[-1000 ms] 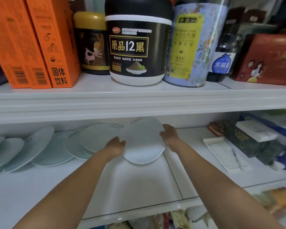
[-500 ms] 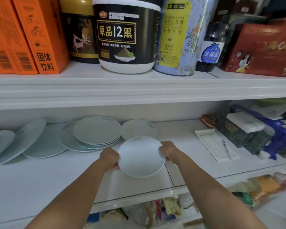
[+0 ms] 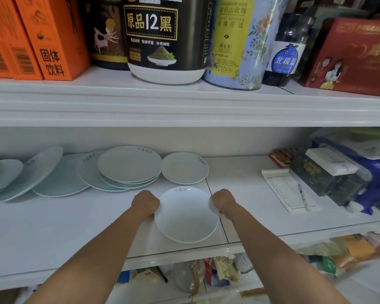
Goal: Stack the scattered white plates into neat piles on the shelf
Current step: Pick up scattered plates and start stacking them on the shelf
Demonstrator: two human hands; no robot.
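- a person's left hand (image 3: 145,204) and right hand (image 3: 223,200) grip a small white plate (image 3: 185,216) between them, one on each side of its rim, over the front part of the white shelf (image 3: 75,227).
- both sets of fingers are curled round the plate's edge with knuckles up; the fingertips are hidden under the rim.
- the plate faces up with grey lettering on its far edge, beyond the knuckles; whether its base touches the shelf cannot be told.
- just beyond the fingers, a second small plate (image 3: 184,167) lies flat on the shelf, apart from the one being held.
- beyond the left hand's fingers and a little further left, a short stack of larger plates (image 3: 130,163) rests on the edge of a wider plate (image 3: 90,172). more plates (image 3: 42,170) overlap and tilt further left, well away from the hands.
- out past the right hand's fingers, a lined notepad (image 3: 287,189) with a pen (image 3: 303,195) on it lies flat, next to dark boxed goods (image 3: 329,172).
- above the fingers, the upper shelf (image 3: 184,110) carries orange cartons (image 3: 53,36), a black-and-white tub (image 3: 165,40), a floral tin (image 3: 239,40), a dark bottle with a blue label (image 3: 287,49) and a red box (image 3: 355,55).
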